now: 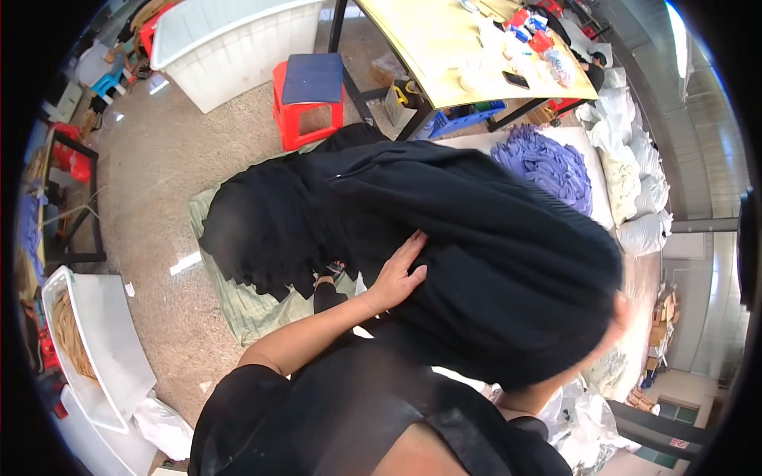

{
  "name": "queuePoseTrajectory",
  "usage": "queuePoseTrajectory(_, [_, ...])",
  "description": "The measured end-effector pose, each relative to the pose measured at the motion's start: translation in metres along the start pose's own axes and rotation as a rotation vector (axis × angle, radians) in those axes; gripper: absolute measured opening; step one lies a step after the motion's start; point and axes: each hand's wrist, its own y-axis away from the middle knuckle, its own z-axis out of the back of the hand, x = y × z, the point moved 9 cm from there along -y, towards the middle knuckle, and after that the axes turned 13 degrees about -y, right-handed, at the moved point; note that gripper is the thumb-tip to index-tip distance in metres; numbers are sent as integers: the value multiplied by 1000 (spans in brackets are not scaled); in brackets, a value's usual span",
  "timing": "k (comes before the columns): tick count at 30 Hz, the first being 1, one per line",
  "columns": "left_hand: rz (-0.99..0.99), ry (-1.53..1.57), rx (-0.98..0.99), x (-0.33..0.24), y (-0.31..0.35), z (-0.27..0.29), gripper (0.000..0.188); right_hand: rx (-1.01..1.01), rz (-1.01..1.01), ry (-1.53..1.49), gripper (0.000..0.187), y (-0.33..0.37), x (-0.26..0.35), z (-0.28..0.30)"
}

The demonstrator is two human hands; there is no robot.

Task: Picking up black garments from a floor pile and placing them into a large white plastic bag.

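Observation:
A large black knit garment point(476, 254) with a ribbed edge spreads across the middle of the head view. My left hand point(401, 278) lies on it with fingers stretched out and the thumb apart. At the garment's right end is my right hand point(617, 317), smeared by motion. Its forearm passes beneath the cloth, and the fingers are mostly hidden, so their grip cannot be made out. To the left, a heap of black cloth point(262, 214) rests on a pale green sheet point(238, 317) on the floor.
A red stool point(308, 119) with a dark blue top stands beyond the heap. Behind it are a white bin point(230, 47) and a yellow-topped table point(452, 71). Purple cloth point(548, 166) is piled at the right, near white sacks point(627, 143). Another white bin point(111, 349) stands at the left.

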Motion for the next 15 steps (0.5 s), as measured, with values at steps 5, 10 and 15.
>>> queuePoseTrajectory(5, [407, 387, 313, 113, -52, -18, 47, -293, -124, 253, 32, -100, -132, 5])
queuePoseTrajectory(10, [980, 699, 14, 314, -64, 38, 37, 45, -242, 398, 31, -270, -366, 1])
queuePoseTrajectory(15, [1041, 177, -231, 445, 19, 142, 22, 356, -173, 1645, 51, -344, -515, 84])
